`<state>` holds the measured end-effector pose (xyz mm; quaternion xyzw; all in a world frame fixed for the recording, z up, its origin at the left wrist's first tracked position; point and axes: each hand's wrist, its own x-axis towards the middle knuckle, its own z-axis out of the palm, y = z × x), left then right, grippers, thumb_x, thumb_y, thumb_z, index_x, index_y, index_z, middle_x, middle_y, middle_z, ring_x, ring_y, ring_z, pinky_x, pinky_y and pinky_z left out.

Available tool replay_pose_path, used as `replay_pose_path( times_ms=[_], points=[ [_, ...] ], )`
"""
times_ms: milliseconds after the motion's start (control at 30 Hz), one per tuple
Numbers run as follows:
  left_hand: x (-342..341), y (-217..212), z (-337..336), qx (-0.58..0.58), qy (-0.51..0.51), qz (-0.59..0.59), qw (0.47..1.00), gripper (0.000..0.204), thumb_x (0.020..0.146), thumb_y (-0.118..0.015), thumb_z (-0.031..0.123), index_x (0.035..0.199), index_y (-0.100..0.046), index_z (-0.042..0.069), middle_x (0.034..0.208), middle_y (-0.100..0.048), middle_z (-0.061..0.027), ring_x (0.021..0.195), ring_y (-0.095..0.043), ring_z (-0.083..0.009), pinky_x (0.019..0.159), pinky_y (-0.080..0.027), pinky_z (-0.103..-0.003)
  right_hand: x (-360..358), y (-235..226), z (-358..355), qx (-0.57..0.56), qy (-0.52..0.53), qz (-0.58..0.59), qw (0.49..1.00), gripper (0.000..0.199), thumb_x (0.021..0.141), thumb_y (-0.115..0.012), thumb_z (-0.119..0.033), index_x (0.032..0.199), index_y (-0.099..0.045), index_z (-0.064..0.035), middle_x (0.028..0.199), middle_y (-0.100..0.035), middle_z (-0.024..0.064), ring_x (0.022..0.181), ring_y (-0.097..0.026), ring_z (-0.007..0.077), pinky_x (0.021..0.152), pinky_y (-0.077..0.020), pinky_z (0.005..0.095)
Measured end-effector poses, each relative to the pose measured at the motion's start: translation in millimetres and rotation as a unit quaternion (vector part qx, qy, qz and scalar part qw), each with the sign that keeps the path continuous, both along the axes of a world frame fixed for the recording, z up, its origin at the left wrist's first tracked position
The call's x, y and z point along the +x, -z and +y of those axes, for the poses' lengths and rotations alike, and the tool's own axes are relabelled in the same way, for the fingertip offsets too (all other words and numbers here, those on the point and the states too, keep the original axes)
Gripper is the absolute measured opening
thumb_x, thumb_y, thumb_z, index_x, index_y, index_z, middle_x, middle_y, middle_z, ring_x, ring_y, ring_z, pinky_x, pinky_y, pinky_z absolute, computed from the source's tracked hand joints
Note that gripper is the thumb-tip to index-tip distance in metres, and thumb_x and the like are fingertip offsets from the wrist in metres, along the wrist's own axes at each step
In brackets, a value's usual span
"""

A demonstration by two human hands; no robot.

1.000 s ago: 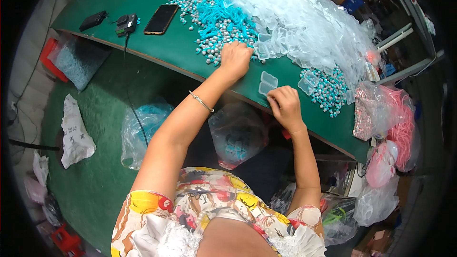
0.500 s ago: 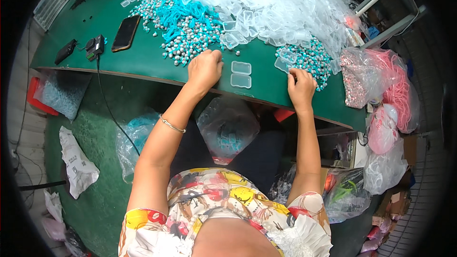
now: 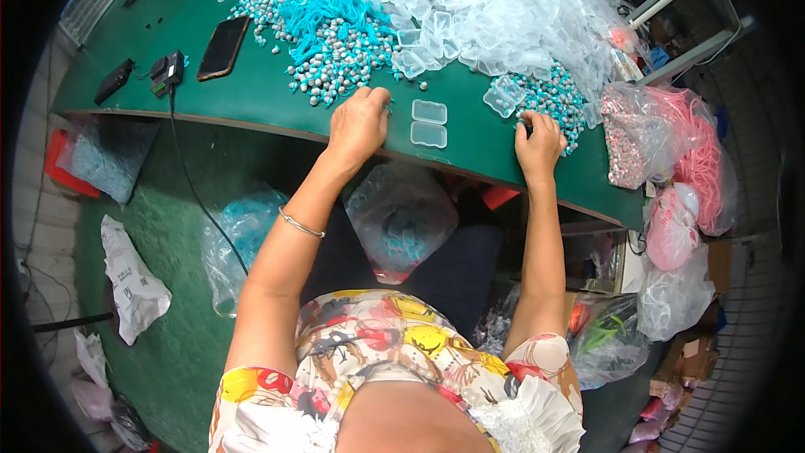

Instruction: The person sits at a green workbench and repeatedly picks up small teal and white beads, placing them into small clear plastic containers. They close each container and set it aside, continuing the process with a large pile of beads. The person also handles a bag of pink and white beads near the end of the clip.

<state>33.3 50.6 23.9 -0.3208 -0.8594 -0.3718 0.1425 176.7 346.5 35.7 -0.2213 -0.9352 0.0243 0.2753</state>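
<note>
We work at a green bench (image 3: 251,92) with both hands laid on it near its front edge. Our left hand (image 3: 359,122) rests at the foot of a heap of small grey-and-turquoise parts (image 3: 331,33), fingers curled together over the nearest pieces; whether they pinch one, we cannot tell. Just beside it, at about three o'clock, an open clear plastic case (image 3: 428,123) lies flat with its two halves side by side, probably set there so either hand reaches it without stretching.

Our right hand (image 3: 539,141) lies further toward three o'clock, fingers bent down together onto the edge of a second, smaller pile of turquoise parts (image 3: 549,96); what they grip is hidden. Another clear case (image 3: 503,96) sits at eleven o'clock from that hand, touching the pile.

Behind both heaps, toward twelve o'clock, a great drift of empty clear cases (image 3: 486,0) covers the back of the bench, near enough to draw from. At ten o'clock from the left hand a dark phone (image 3: 223,48) lies well apart from the parts, with a small black charger (image 3: 167,70) and its cable dropping over the edge. Bags of pink parts (image 3: 696,151) hang off the bench end at three o'clock, and a clear bag (image 3: 402,218) sits between our knees below the edge, seemingly placed to catch finished pieces.
</note>
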Motion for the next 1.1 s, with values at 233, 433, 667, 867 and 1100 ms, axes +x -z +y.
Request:
replay_pose_path(
  times_ms=[233,433,667,867,1100],
  points=[
    [6.0,-1.1,0.5,0.045,0.031,-0.051,0.997,0.013,0.083,-0.068,0.009,0.096,-0.065,0.006,0.088,-0.065,-0.0138,0.082,-0.065,-0.034,0.071,-0.051,-0.044,4.4,2.8,-2.3,0.042,-0.043,0.014,0.998,0.017,0.08,-0.075,-0.022,0.095,-0.071,-0.0146,0.092,-0.068,0.0035,0.092,-0.062,0.0253,0.088,-0.0366,0.0464],
    [11.9,-2.3,-5.3,0.095,0.069,-0.086,0.989,0.015,0.084,-0.069,0.006,0.099,-0.066,0.003,0.087,-0.066,-0.013,0.075,-0.065,-0.0263,0.068,-0.051,-0.035,6.3,2.7,-15.9,-0.1,-0.131,0.028,0.986,0.013,0.079,-0.077,-0.012,0.088,-0.068,-0.0079,0.08,-0.067,0.0057,0.075,-0.064,0.0244,0.073,-0.0469,0.0391],
    [22.9,-10.2,0.2,0.156,0.13,-0.19,0.961,0.014,0.085,-0.069,0.006,0.099,-0.069,0.002,0.086,-0.067,-0.0101,0.072,-0.062,-0.0161,0.068,-0.051,-0.03,3.6,-10.2,-65.9,-0.355,-0.187,0.067,0.913,0.011,0.083,-0.07,-0.002,0.094,-0.071,0.0004,0.086,-0.072,0.0085,0.075,-0.067,0.0144,0.072,-0.0529,0.0274],
    [29.4,-12.8,11.3,0.079,0.142,-0.143,0.976,0.013,0.082,-0.071,0.008,0.095,-0.07,0.004,0.085,-0.065,-0.0109,0.076,-0.064,-0.025,0.07,-0.051,-0.036,-11.0,-13.0,-113.1,-0.197,-0.261,0.079,0.942,0.008,0.079,-0.073,-0.01,0.085,-0.069,-0.0076,0.082,-0.07,0.0053,0.077,-0.065,0.024,0.079,-0.046,0.038],
    [27.5,-9.0,18.6,0.002,0.103,-0.065,0.993,0.014,0.08,-0.073,0.016,0.09,-0.071,0.007,0.091,-0.063,-0.0104,0.092,-0.062,-0.0318,0.079,-0.05,-0.044,-25.6,-9.2,-123.2,-0.051,-0.265,0.046,0.962,0.008,0.078,-0.075,-0.015,0.083,-0.069,-0.0124,0.083,-0.067,0.0009,0.088,-0.061,0.0229,0.089,-0.0364,0.0423]
  ],
)
